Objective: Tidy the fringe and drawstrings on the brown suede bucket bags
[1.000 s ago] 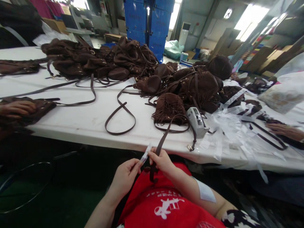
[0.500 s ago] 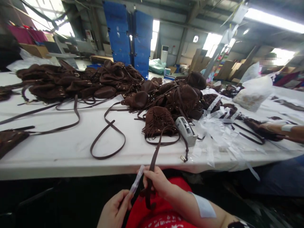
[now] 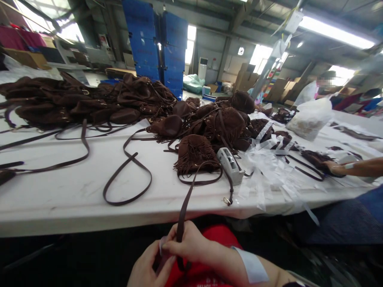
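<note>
Below the table's front edge, my right hand is closed round a dark brown strap. The strap runs up to a fringed brown bag on the table, and its lower end hangs below my fingers. My left hand is closed on a translucent strip of tape, mostly hidden between the two hands. Both hands meet at the fingertips, beside the strap. Right of the bag stands a grey tape dispenser.
Piles of brown bags cover the back of the white table. A looped strap lies at centre left. Loose clear strips are heaped at right, near a plastic bag. A co-worker's arm reaches in from the right.
My hands have come together and sit slightly lower. The tape strip, stretched up between them before, is now bunched and mostly covered by fingers. The view has shifted a little to the right.
</note>
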Demonstrator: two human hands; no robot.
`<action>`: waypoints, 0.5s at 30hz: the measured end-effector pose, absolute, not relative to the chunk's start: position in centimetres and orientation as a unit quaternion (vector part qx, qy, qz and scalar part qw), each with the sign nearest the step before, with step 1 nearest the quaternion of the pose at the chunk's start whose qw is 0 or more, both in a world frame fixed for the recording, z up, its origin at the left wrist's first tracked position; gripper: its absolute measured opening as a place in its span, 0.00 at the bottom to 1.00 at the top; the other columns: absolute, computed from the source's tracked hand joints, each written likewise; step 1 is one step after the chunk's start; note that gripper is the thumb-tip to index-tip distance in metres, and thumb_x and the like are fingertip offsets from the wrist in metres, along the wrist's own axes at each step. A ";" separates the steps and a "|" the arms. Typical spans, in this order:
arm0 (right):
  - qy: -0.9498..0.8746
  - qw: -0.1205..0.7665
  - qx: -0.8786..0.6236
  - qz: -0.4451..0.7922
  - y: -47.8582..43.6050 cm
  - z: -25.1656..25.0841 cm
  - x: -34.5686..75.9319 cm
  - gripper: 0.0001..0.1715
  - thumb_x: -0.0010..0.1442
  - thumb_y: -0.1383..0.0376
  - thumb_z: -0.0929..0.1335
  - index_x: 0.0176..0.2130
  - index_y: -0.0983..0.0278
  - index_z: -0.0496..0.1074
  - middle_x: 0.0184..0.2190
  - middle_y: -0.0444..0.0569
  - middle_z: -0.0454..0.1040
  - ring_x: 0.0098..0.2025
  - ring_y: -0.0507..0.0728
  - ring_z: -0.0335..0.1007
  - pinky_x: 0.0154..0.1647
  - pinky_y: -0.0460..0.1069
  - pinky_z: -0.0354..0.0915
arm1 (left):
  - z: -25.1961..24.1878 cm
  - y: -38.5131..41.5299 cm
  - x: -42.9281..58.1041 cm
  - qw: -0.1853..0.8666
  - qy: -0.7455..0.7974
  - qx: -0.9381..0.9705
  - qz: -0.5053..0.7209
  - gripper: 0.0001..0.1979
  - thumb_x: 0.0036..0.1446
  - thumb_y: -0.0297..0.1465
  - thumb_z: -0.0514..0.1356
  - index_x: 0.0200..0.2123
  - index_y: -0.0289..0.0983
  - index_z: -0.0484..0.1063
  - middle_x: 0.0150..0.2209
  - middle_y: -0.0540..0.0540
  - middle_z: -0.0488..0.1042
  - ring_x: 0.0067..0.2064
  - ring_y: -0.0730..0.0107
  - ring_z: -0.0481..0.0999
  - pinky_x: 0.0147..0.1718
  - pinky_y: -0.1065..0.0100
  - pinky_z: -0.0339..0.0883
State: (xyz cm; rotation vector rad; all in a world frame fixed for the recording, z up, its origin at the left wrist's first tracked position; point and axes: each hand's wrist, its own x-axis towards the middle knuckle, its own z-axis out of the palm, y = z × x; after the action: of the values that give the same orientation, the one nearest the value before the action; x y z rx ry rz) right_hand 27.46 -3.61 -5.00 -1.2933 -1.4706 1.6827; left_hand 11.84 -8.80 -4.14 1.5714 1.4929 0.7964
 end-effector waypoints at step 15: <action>-0.609 0.235 -0.491 0.577 -3.2 -5.2 28.0 0.06 0.49 0.65 0.70 0.26 0.67 0.72 0.18 0.42 0.68 0.20 0.47 0.60 0.20 0.42 0.55 | -5.5 -8.4 11.0 0.446 0.582 0.622 0.274 0.16 0.61 0.41 0.51 0.29 0.41 0.73 0.30 0.46 0.77 0.33 0.65 0.76 0.35 0.69 0.69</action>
State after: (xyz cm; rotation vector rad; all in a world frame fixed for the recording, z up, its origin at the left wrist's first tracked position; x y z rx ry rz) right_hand 28.04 -3.20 -5.19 -1.3466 -1.6721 1.5827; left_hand 10.98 -8.41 -5.48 1.5406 1.4425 0.6780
